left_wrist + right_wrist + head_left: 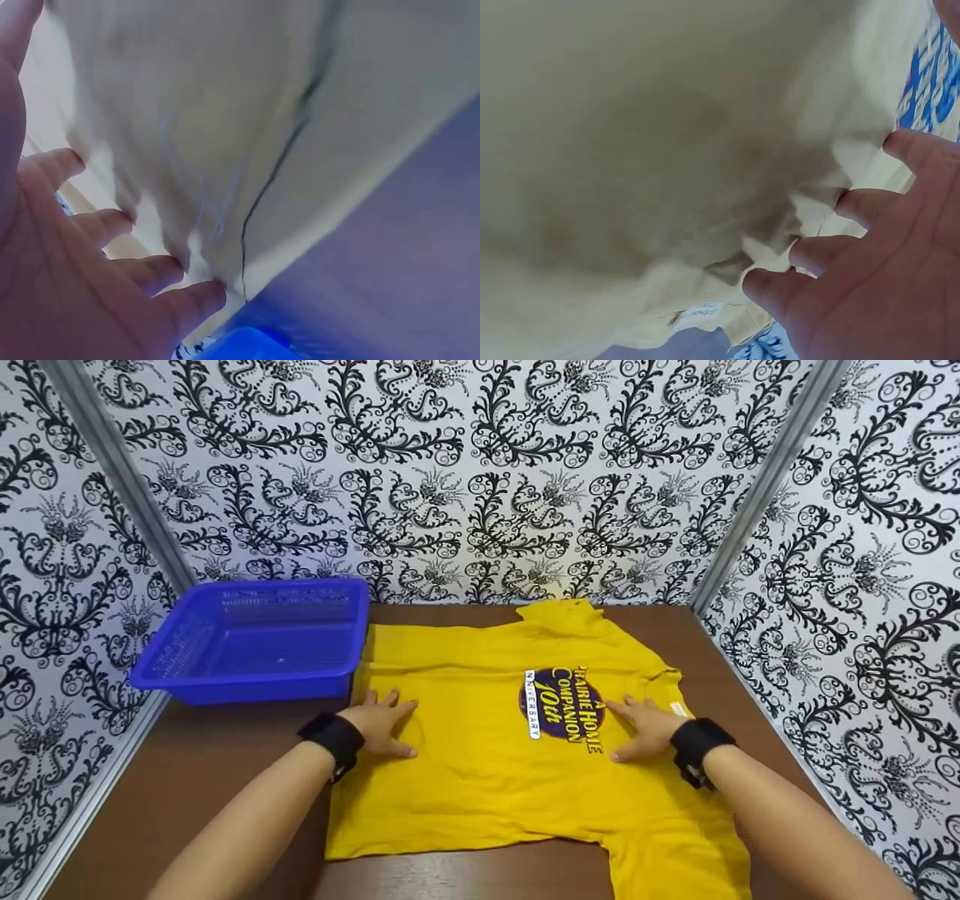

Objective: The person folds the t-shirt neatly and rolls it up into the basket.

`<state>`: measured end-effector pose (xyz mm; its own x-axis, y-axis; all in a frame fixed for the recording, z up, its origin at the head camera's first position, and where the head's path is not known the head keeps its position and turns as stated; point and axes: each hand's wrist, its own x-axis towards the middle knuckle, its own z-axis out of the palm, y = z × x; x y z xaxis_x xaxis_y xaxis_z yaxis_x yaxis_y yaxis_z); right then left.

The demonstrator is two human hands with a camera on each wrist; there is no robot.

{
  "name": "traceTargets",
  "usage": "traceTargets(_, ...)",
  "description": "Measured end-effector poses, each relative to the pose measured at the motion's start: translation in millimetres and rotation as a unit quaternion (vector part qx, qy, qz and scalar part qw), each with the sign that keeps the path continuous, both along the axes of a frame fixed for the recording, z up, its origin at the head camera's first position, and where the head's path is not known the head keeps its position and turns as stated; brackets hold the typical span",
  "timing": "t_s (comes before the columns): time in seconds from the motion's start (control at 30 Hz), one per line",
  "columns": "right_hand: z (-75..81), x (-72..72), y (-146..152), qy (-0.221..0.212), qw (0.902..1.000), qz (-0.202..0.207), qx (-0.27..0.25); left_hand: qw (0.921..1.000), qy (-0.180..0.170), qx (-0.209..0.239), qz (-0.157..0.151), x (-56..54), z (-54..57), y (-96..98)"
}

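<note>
A yellow T-shirt [472, 780] lies spread on the table, its neck end to the right and its hem to the left. A dark round print with lettering [564, 703] sits on its chest. My left hand [381, 724] rests near the hem with fingers spread. In the left wrist view, the left fingertips [206, 296] touch the fabric. Beside the print and near the collar, my right hand [645, 726] lies on the shirt with its fingers spread too. The right wrist view shows the right fingertips [761, 285] against the cloth, which creases around them.
A blue plastic basket [262, 694] stands at the back left, close to the shirt's hem. Patterned panels [480, 480] wall the brown table [232, 750] at the back and sides. One sleeve [682, 862] reaches toward the front edge of the view.
</note>
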<state>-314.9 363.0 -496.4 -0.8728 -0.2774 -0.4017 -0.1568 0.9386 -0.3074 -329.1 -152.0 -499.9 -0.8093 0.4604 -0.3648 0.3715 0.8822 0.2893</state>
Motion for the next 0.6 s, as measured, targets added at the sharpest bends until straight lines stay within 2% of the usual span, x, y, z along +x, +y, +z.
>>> traceTargets(0.17, -1.2, 33.5, 1.7, -0.007, 0.9997, 0.022, -0.003, 0.9992, 0.006, -0.009, -0.038, 28.5, -5.9, -6.0)
traceTargets(0.27, -7.9, 45.7, 6.7, -0.019, 0.9994, 0.026, -0.010, 0.9988, 0.001, -0.012, -0.048, 41.9, -8.4, -9.4)
traceTargets(0.4, -10.0, 56.1, 8.8, -0.017, 0.9994, 0.029, -0.009, 0.9987, -0.001, -0.010, -0.050, 47.9, -11.1, -14.6)
traceTargets(0.5, -3.9, 65.4, 3.2, -0.019, 0.9995, 0.023, -0.007, 0.9986, -0.002, -0.010, -0.052, 48.4, -15.0, -17.6)
traceTargets(0.6, 2.2, 75.8, -0.9, -0.023, 0.9995, 0.020, -0.008, 0.9985, -0.004, -0.010, -0.053, 54.5, -15.6, -18.2)
